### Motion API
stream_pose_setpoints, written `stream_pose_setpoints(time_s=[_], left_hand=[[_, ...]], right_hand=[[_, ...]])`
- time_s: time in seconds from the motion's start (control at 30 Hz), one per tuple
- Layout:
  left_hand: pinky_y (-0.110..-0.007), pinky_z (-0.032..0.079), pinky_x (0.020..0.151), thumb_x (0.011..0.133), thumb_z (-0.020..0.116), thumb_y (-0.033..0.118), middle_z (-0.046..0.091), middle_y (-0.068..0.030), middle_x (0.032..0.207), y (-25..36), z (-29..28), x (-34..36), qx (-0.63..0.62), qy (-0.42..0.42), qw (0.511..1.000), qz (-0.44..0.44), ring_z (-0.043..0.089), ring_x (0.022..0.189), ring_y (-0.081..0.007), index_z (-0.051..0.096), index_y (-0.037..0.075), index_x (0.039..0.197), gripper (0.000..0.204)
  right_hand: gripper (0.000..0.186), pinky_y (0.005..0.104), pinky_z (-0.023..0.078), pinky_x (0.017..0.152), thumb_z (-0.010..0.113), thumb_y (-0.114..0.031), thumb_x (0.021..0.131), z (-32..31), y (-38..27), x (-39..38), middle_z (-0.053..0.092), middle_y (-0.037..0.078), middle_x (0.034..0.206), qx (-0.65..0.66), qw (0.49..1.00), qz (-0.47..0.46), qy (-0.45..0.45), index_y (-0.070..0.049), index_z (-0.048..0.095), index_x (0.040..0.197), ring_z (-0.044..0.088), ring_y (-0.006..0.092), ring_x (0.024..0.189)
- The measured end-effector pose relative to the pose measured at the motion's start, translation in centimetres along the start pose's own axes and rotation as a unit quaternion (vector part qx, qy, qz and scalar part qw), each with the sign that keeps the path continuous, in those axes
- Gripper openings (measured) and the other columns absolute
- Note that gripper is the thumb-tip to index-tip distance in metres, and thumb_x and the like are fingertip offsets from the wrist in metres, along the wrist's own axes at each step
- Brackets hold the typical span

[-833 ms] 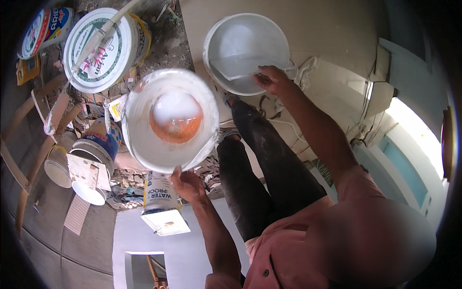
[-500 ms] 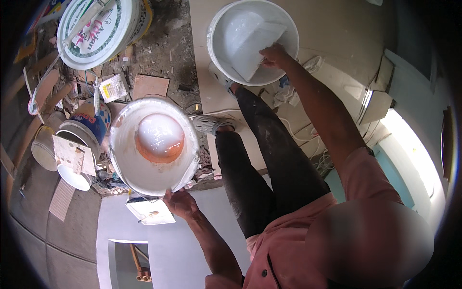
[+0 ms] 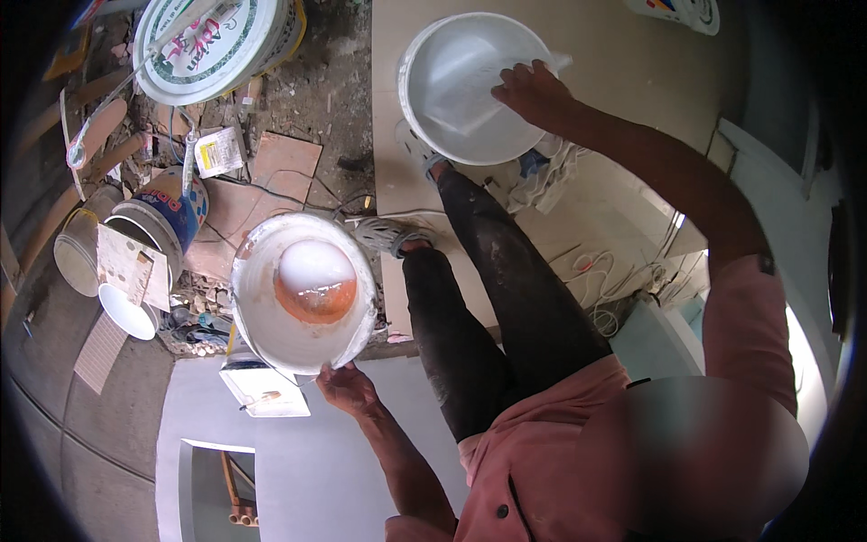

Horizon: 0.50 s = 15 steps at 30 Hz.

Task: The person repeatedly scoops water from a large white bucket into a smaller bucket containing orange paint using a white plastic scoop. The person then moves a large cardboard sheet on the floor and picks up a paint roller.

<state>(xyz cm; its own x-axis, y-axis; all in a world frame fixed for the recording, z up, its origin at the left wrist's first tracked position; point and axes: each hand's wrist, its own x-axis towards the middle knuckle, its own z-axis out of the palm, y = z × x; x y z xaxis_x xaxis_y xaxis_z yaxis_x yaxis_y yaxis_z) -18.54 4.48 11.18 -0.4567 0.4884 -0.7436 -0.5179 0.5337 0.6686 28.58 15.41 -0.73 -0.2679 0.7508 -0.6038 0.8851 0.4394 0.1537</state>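
Note:
My left hand (image 3: pixel 348 388) is closed on the near rim of a tilted white bucket (image 3: pixel 256 334). White paste (image 3: pixel 316 265) lies at the bottom of that bucket, beside an orange-brown patch. Farther off and to the right stands a second white bucket (image 3: pixel 414 108). Over its right side, my right hand (image 3: pixel 535 93) has curled fingers, closed on a pale flat piece (image 3: pixel 465 110) that is smeared by motion. Its exact kind cannot be made out, and the fingers partly cover it.
A large lidded bucket (image 3: pixel 203 45) stands at the far left. Below it are a tile piece (image 3: pixel 287 163) and a blue-printed bucket (image 3: pixel 167 203) on rubble. A white tray (image 3: pixel 271 395) sits by my left hand. Loose cables (image 3: pixel 591 285) lie right of my legs.
My right hand has risen to the rim with the pale flat piece, which was lower inside the bucket. The left bucket appears slightly farther right and down; my left hand still grips it.

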Motion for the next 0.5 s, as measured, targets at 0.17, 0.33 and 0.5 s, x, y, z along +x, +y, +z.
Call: stream_pose_setpoints(time_s=[0.17, 0.33, 0.5], left_hand=[[-0.025, 0.045, 0.064, 0.073, 0.05, 0.01, 0.054, -0.0074, 0.096, -0.4, 0.5, -0.6, 0.02, 0.003, 1.0, 0.002, 0.054, 0.079, -0.0166, 0.047, 0.002, 0.103, 0.03], [-0.028, 0.046, 0.073, 0.073, 0.05, 0.009, 0.054, -0.0093, 0.1, -0.7, -0.3, -0.6, 0.022, -0.003, 1.0, -0.012, 0.054, 0.086, -0.018, 0.044, 0.0, 0.108, 0.037], [-0.029, 0.046, 0.074, 0.075, 0.049, 0.01, 0.054, -0.0099, 0.101, -0.8, 0.0, -0.6, 0.005, 0.011, 1.0, 0.01, 0.054, 0.087, -0.0187, 0.046, -0.001, 0.107, 0.033]], right_hand=[[0.015, 0.0434, 0.038, 0.082, 0.051, -0.021, 0.075, -1.4, 2.1, -1.0, 0.049, 0.004, 0.095, -0.111, 0.979, -0.111, 0.127, -0.015, 0.054, 0.089, 0.048, 0.0219, 0.097], [0.016, 0.0427, 0.037, 0.085, 0.05, -0.022, 0.076, 2.7, 0.8, 0.8, 0.05, 0.004, 0.097, -0.127, 0.978, -0.097, 0.132, -0.016, 0.054, 0.09, 0.047, 0.0224, 0.097], [0.019, 0.0417, 0.038, 0.082, 0.05, -0.021, 0.076, 6.9, -1.4, 1.8, 0.051, 0.004, 0.095, -0.082, 0.987, -0.001, 0.139, -0.016, 0.054, 0.093, 0.05, 0.0219, 0.091]])
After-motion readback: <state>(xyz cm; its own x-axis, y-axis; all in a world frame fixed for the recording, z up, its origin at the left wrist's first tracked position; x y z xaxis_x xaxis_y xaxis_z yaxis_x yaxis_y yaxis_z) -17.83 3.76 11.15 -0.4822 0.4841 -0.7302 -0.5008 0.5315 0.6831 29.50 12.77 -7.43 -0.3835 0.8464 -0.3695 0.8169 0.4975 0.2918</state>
